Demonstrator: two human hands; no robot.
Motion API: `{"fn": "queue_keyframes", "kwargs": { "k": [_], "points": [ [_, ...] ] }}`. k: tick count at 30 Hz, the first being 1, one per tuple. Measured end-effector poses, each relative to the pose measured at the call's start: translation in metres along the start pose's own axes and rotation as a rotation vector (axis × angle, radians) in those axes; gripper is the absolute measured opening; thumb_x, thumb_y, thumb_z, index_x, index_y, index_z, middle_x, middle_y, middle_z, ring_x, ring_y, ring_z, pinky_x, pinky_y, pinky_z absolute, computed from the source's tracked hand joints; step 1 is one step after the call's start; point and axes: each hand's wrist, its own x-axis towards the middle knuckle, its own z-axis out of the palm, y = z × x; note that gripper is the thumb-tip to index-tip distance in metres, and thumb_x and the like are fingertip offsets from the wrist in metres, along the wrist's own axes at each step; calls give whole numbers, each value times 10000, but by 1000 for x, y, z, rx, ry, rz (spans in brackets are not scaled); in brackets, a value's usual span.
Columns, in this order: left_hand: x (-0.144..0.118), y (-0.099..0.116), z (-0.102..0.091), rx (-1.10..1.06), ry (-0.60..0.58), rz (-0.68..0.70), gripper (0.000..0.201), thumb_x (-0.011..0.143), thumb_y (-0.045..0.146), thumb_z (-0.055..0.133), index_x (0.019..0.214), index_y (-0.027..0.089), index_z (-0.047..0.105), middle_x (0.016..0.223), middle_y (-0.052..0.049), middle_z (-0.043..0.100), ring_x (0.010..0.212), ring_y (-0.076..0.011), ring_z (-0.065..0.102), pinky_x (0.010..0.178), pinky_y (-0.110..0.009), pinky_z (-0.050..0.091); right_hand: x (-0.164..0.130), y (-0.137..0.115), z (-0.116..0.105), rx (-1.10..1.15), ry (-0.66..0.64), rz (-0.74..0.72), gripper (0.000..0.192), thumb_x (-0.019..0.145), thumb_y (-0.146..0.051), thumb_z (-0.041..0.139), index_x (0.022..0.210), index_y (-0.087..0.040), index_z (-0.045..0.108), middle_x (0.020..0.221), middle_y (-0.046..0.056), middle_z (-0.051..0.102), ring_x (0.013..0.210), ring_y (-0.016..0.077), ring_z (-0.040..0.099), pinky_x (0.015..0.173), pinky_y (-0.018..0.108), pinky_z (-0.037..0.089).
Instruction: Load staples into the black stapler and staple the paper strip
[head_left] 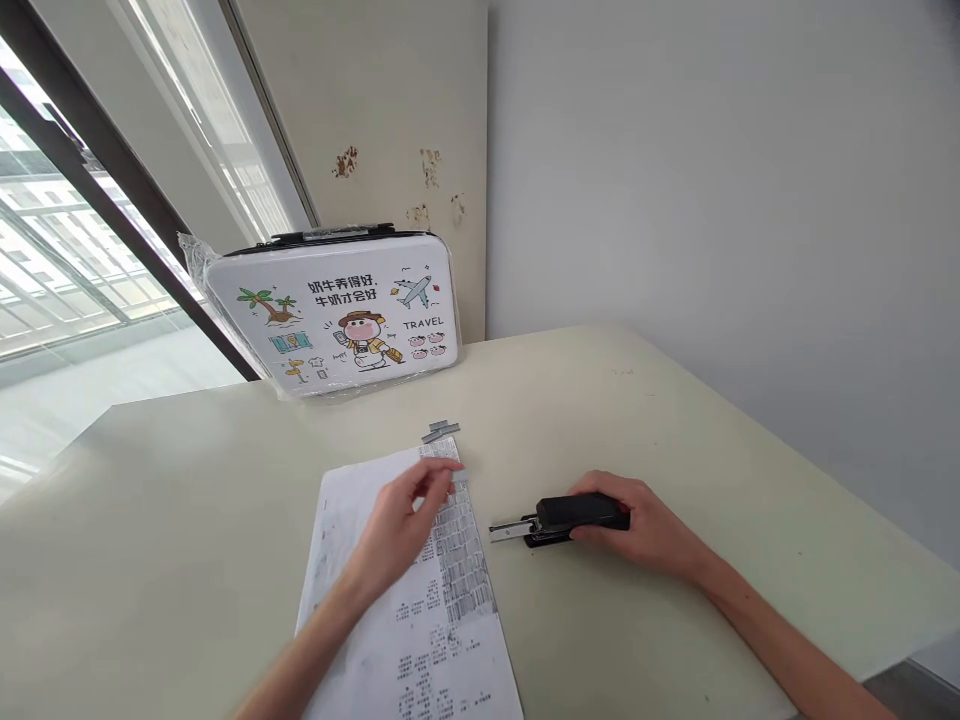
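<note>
A black stapler (585,512) lies on its side of the table to the right of the papers, with my right hand (637,525) wrapped round its rear part. Its metal staple tray (511,530) sticks out to the left. Over the printed papers (375,625) hovers my left hand (405,515), thumb and fingers pinched on a small silvery strip of staples (459,475). Just beyond the papers' top edge, several grey staple strips (440,431) lie in a small pile. Whether the stapler's tray holds staples is too small to tell.
A white cartoon-printed case (337,310) in clear plastic stands at the table's back edge. The pale table (600,400) meets a grey wall (712,180) on the right. A window (75,230) with railings outside is on the left.
</note>
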Motion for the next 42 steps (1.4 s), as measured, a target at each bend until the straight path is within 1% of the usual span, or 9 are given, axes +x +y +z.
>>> {"fn": "queue_keyframes", "kwargs": {
  "k": [4, 7, 12, 24, 27, 29, 35, 38, 42],
  "points": [
    [-16, 10, 21, -15, -113, -7, 295, 1012, 495, 577, 1161, 296, 735, 885, -5, 700, 844, -195, 672, 741, -298, 539, 0, 0, 0, -28, 6, -7, 289, 886, -505, 766, 1044, -271, 702, 995, 16, 729, 880, 212, 642, 747, 314, 464],
    [-20, 11, 30, 64, -96, 90, 227, 1011, 446, 608, 1133, 315, 749, 893, -2, 683, 838, -191, 664, 689, -282, 533, 1, -1, 0, -33, 7, -10, 290, 892, -503, 760, 1050, -266, 703, 1000, 19, 733, 887, 213, 649, 751, 314, 468],
    [-21, 2, 40, 139, -24, 293, 174, 1020, 374, 624, 1120, 305, 748, 1120, -38, 694, 1051, -227, 661, 889, -360, 572, 1, -3, 0, -34, 6, -25, 309, 898, -524, 744, 1058, -264, 700, 1010, 32, 736, 895, 224, 660, 767, 327, 484],
    [-23, -3, 55, 247, -12, 401, 165, 1041, 339, 607, 1119, 265, 732, 1062, -54, 703, 971, -231, 653, 834, -395, 571, 0, -4, -1, -52, 3, -25, 297, 906, -519, 735, 1052, -264, 694, 1004, 34, 737, 879, 222, 656, 782, 337, 496],
    [-22, -5, 53, 277, -22, 424, 186, 1044, 357, 607, 1143, 251, 724, 1075, -64, 707, 980, -241, 650, 843, -412, 568, -1, -4, -1, -44, -2, -16, 301, 903, -524, 734, 1051, -265, 694, 1000, 33, 735, 874, 223, 653, 777, 339, 494],
    [-20, -5, 44, 278, -57, 433, 192, 1036, 370, 624, 1144, 249, 727, 1082, -66, 712, 990, -245, 653, 855, -416, 568, -1, -3, -1, -37, -4, -11, 308, 896, -522, 740, 1066, -269, 696, 1014, 35, 735, 887, 228, 653, 781, 342, 494],
    [-10, -11, 14, 181, -278, 480, 195, 1022, 391, 659, 1149, 288, 765, 1090, -42, 761, 1007, -230, 681, 898, -389, 570, -1, -4, 0, 25, -2, -6, 278, 884, -496, 764, 1036, -276, 685, 999, 27, 727, 885, 228, 652, 770, 340, 493],
    [-6, -14, 16, 152, -298, 529, 184, 1016, 408, 668, 1076, 278, 785, 1009, -26, 783, 926, -212, 688, 870, -376, 562, -1, -4, 1, 77, -18, -47, 266, 888, -482, 769, 1039, -279, 688, 1042, 30, 714, 911, 227, 656, 779, 341, 493],
    [4, -9, 35, 188, -272, 565, 254, 1011, 481, 656, 999, 257, 773, 922, -23, 778, 869, -205, 684, 835, -369, 543, 0, -4, 2, 101, -39, -66, 269, 886, -483, 773, 1042, -283, 686, 1102, 41, 697, 942, 233, 652, 786, 349, 499]
  ]
}}
